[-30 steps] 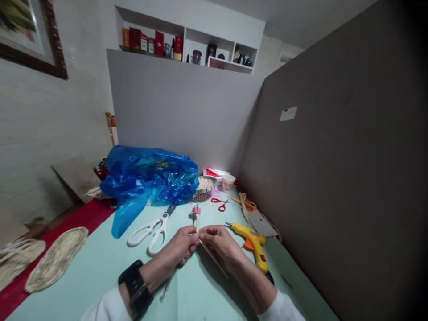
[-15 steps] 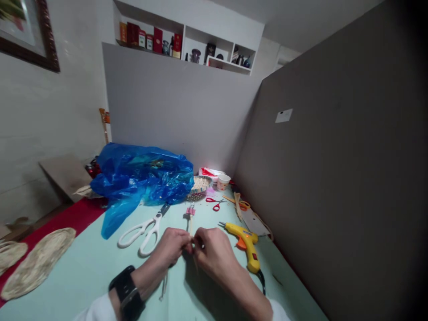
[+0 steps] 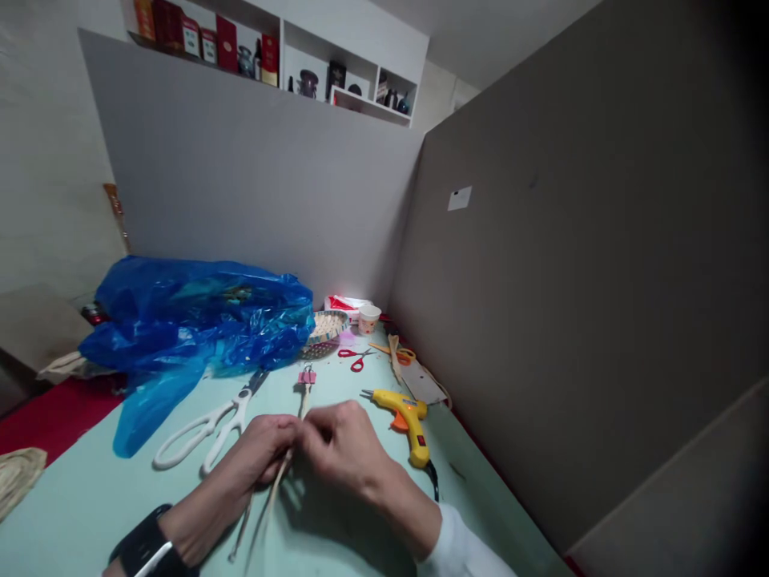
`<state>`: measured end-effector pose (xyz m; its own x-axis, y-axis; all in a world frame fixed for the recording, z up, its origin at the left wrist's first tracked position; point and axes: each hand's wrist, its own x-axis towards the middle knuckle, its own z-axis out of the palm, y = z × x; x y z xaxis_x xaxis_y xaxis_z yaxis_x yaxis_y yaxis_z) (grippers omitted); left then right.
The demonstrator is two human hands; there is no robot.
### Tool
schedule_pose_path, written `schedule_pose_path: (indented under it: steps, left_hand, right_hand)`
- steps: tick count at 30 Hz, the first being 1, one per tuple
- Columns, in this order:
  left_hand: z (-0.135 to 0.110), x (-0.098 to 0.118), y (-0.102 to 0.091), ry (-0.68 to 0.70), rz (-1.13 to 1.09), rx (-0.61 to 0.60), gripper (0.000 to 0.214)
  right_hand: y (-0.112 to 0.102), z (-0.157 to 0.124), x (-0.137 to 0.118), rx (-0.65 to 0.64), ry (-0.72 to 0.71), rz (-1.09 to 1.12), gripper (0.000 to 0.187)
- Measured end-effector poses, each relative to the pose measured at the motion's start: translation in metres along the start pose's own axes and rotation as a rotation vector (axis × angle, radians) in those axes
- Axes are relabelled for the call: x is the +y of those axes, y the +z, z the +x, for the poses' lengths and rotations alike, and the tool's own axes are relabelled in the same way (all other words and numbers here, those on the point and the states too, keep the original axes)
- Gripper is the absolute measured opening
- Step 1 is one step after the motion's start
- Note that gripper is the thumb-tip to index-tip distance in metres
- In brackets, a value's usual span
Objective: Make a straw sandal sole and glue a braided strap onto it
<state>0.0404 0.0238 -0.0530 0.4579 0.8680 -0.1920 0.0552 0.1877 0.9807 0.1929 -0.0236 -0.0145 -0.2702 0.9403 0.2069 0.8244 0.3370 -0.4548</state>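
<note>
A pink binder clip (image 3: pixel 307 377) grips the far end of a narrow bundle of pale, straw-like strands (image 3: pixel 275 490). My left hand (image 3: pixel 265 449), with a black watch on the wrist, is closed around the bundle below the clip. Fingers bent, my right hand (image 3: pixel 348 447) pinches the strands right beside the left fingertips. The fingers hide exactly how the strands cross. Loose ends trail toward me beneath my hands. A thin greyish rod-like item (image 3: pixel 239 535) lies under my left forearm.
White-handled scissors (image 3: pixel 210 429) lie left of my hands, and a yellow glue gun (image 3: pixel 412 421) lies to the right. Behind are a blue plastic bag (image 3: pixel 204 316), a woven basket (image 3: pixel 328 327), a paper cup (image 3: pixel 368 320) and red scissors (image 3: pixel 356 361). A grey partition (image 3: pixel 541 304) borders the right.
My view has swung right, so everything sits further left. My right hand has turned over the strands against the left fingers, and the loose ends show more.
</note>
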Motion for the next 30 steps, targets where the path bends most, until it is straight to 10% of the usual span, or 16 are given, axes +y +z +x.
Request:
schedule_pose_path:
  steps: [9, 30]
  left_hand:
    - [0.0, 0.006, 0.003, -0.02, -0.079, -0.084, 0.037]
    - [0.0, 0.002, 0.0, 0.056, 0.282, -0.064, 0.015]
  right_hand:
    - [0.011, 0.012, 0.021, -0.126, 0.218, 0.339, 0.024]
    - [0.012, 0.014, 0.019, -0.116, 0.216, 0.192, 0.022]
